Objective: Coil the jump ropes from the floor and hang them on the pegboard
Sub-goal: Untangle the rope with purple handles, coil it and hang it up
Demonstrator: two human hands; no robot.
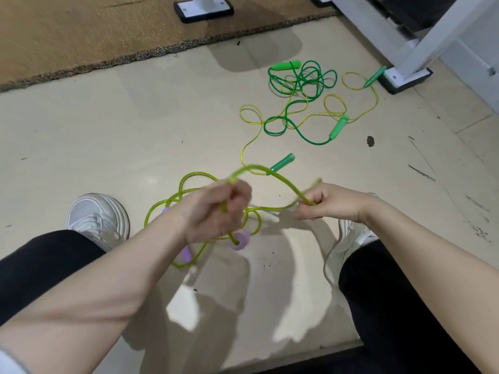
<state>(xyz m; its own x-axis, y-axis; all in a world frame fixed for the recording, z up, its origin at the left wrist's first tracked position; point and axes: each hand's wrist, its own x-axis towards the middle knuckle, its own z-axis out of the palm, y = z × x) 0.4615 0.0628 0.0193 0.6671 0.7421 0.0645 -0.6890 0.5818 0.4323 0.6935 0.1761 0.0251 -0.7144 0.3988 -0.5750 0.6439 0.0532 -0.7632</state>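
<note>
A yellow-green jump rope with purple handles arches between my two hands above the floor. My left hand grips loops of it, and more loops hang below onto the floor. My right hand pinches the rope a short way along. Farther off lie a dark green rope with light green handles and a pale yellow rope with teal handles, tangled together on the floor.
I am crouched, with white shoes at both sides of the rope. A brown carpet edge runs across the upper left. White frame legs on black feet stand at the upper right, close to the tangled ropes.
</note>
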